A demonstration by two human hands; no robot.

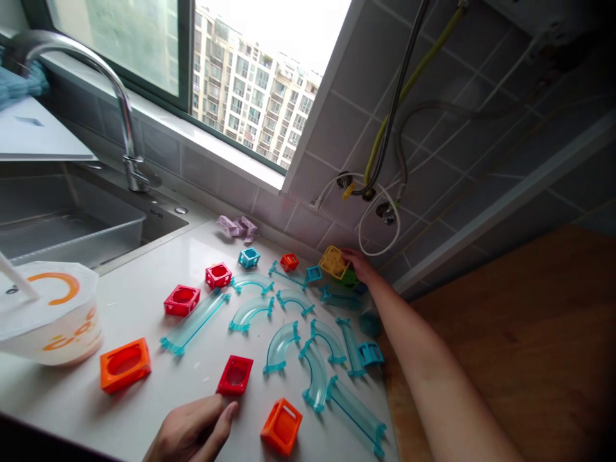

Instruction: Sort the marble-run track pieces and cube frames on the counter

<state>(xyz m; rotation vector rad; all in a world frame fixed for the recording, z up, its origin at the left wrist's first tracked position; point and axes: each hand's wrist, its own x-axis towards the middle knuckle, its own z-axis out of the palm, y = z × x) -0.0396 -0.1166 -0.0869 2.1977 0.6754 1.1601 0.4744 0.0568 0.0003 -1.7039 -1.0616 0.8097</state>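
Daylit window (185, 58), grey tiled wall (356, 115), pale countertop (139, 308), steel sink (168, 217)

Red cubes (235, 375): three. Orange cubes (282, 427): three. Blue cubes (249, 258): at least three. Yellow cube (332, 263): one. Curved tracks (318, 377): six. Straight tracks (196, 322): at least four. Lidded cup (62, 321): one. Faucet (126, 119): one.

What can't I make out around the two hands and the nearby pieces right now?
All in the head view:
Green piece: partly hidden by the yellow block and right hand.
Left hand: curled fingers hide most fingertips, so any grip on the nearest red block is unclear.
Teal piece: too blurred to tell its shape.
Cup: cut off by the left edge.
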